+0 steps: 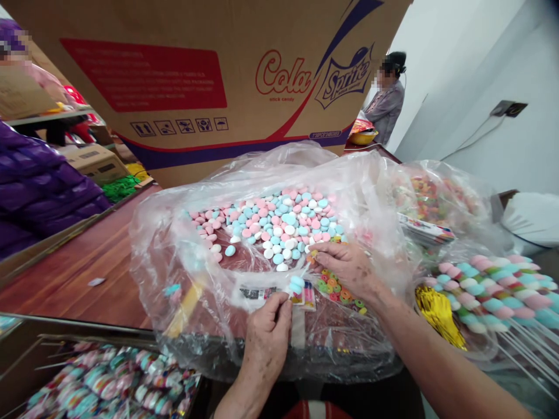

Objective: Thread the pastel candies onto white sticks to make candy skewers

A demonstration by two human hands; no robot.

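A big clear plastic bag (174, 244) lies open in front of me, holding a heap of pink, blue and white candy discs (279, 221) and a smaller pile of coloured ring candies (338, 288). My left hand (266, 337) is closed in a pinch on a thin stick with a couple of blue and white discs (297, 284) threaded at its end. My right hand (345, 265) rests on the candy at the heap's near edge, fingers curled and pinching a small orange ring candy (311, 256) beside the stick's tip.
A large cardboard Cola Sprite box (196, 75) stands right behind the bag. Finished candy skewers (493, 291) lie at the right, with gold wrapping (437, 314) beside them. More wrapped skewers (109, 378) fill a tray at the lower left. A person (386, 102) stands at the back.
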